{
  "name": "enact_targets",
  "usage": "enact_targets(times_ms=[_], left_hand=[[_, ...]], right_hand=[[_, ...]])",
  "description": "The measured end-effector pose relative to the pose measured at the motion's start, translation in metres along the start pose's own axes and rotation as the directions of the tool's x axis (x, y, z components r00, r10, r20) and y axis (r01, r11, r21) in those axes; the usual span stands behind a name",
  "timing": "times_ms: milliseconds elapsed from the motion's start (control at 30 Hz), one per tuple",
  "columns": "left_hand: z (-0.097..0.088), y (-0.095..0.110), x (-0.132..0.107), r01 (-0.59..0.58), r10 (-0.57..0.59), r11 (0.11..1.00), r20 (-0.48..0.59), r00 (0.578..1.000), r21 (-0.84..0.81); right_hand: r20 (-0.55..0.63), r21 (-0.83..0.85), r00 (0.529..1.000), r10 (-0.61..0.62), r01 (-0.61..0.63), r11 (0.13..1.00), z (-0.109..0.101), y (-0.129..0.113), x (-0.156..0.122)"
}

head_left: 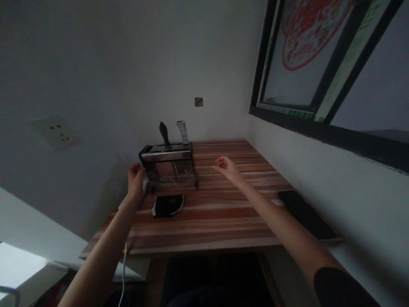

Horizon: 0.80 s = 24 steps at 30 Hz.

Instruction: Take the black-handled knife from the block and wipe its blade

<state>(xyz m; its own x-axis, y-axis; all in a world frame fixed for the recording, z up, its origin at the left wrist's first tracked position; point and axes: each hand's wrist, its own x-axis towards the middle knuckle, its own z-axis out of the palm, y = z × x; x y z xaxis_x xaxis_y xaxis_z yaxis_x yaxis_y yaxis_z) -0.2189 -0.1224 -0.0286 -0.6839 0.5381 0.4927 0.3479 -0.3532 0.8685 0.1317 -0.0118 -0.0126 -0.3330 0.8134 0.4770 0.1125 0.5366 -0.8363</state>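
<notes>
A knife holder (168, 168) with a black frame and clear, see-through sides stands upright at the back left of the wooden table. Out of its top rise a black handle (164, 134) and a second handle in pale, shiny wrapping (182, 131). My left hand (136, 179) is at the holder's left end, fingers bent and slightly apart; whether it touches the frame I cannot tell. To the right of the holder, my right hand (227, 167) hovers over the table with loosely curled fingers and nothing visible in them. A small black flat item with a pale edge (168, 205) lies in front of the holder.
The striped wooden table (217, 221) meets walls at the back and right. A black phone-like slab (306, 214) lies along its right edge. A pale cable (124, 273) hangs at the front left. A wall socket (59, 132) is at left, a dark-framed window (297, 64) at right.
</notes>
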Motion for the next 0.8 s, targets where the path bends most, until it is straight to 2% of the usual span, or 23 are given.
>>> enact_targets(times_ms=[67,167,267,367,500,667,800], left_hand=[[-0.002,-0.005,0.011,0.048,-0.046,0.998,0.056,0.997,-0.034],[-0.001,-0.002,0.023,0.102,-0.080,0.991,0.225,0.971,-0.088],[-0.004,0.003,0.031,0.166,-0.109,0.980,0.407,0.907,-0.106],[-0.009,0.002,0.038,0.226,-0.148,0.970,0.521,0.841,-0.088],[-0.014,-0.001,0.046,0.290,-0.226,0.957,0.593,0.773,-0.013],[-0.011,0.005,0.051,0.334,-0.302,0.940,0.613,0.730,0.066],[-0.007,0.012,0.053,0.360,-0.350,0.925,0.633,0.691,0.118]], right_hand=[[0.017,-0.030,1.000,0.020,-0.019,0.999,0.011,0.005,0.016],[0.118,-0.046,0.992,0.051,-0.045,0.998,0.028,0.010,0.035],[0.269,-0.018,0.961,0.066,-0.063,0.998,0.043,0.008,0.045],[0.362,0.016,0.927,0.101,-0.114,0.993,0.055,0.003,0.049],[0.407,0.107,0.906,0.118,-0.176,0.979,0.066,0.000,0.052],[0.482,0.283,0.873,0.074,-0.235,0.930,0.075,0.002,0.056],[0.476,0.301,0.875,0.088,-0.256,0.919,0.079,0.006,0.060]])
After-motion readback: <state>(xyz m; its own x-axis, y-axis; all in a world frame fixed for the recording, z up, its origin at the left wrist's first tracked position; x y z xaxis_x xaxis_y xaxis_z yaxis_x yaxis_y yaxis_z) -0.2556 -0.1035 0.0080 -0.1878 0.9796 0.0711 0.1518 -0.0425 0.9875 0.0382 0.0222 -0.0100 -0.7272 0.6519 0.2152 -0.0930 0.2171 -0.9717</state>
